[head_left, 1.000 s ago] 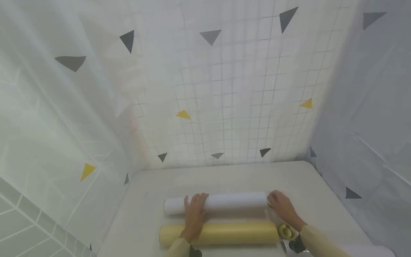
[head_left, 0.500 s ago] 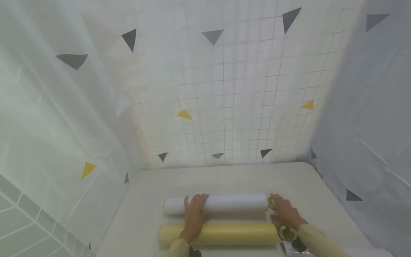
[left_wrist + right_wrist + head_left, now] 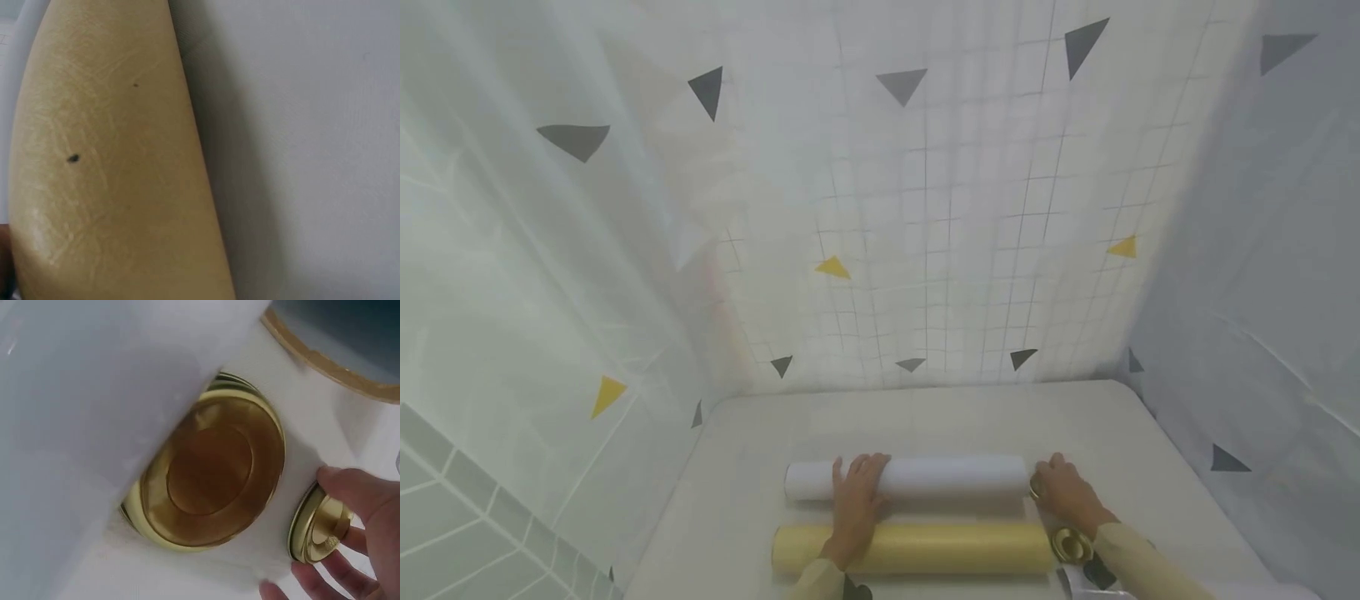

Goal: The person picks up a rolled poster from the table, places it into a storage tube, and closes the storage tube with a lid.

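Across the white rolled tube (image 3: 951, 477) lies my left hand (image 3: 855, 496), its fingers curved over the far side and the thumb on the near side. Just off that tube's right end, my right hand (image 3: 1070, 493) pinches a gold round cap (image 3: 317, 528) between thumb and fingers. An open tube end (image 3: 350, 378) with a brown rim and dark inside shows beside this hand in the right wrist view. A second gold cap (image 3: 1070, 545) sits at the right end of the yellow tube (image 3: 955, 547). The left wrist view is mostly filled by the yellow tube (image 3: 119, 156).
Another white roll (image 3: 1247, 590) with a shiny end lies at the front right, partly under the right sleeve. A pale table (image 3: 910, 417) bears everything. Sheeting with grey and yellow triangles (image 3: 832, 267) surrounds it at the back and sides.
My right hand has loosened and regripped the gold cap, which now sits slightly nearer me and to the right, tilted. The left hand has stayed on the white tube.
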Motion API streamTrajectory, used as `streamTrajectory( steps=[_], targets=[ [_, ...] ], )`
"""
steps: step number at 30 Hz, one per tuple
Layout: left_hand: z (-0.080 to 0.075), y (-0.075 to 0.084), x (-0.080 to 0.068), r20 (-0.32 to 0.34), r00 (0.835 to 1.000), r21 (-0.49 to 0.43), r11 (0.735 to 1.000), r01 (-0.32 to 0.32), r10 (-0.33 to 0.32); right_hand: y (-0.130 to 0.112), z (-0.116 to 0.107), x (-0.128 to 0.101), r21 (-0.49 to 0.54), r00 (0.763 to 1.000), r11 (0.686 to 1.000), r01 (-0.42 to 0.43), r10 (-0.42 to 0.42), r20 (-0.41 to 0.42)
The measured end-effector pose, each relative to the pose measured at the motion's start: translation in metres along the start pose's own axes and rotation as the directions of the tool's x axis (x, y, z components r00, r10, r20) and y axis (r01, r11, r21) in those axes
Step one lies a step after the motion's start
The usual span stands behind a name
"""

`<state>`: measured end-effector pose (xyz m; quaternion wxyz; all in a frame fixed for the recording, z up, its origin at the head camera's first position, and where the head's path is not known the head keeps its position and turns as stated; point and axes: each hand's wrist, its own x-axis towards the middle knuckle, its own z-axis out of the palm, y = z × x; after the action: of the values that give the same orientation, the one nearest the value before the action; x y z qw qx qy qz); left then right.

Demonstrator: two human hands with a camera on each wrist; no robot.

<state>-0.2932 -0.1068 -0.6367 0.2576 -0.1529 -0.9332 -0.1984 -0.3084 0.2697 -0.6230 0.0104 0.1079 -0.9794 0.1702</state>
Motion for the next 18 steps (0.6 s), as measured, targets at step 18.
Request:
streamTrajectory(
  steps=[18],
  targets=[
    [0.0047, -0.0044, 0.0003, 0.0, 1.0, 0.007, 1.0, -0.001, 0.001, 0.0014, -0.0002, 0.0015, 0.047, 0.999, 0.998, 0.036, -0.036, -0.007]
  ],
)
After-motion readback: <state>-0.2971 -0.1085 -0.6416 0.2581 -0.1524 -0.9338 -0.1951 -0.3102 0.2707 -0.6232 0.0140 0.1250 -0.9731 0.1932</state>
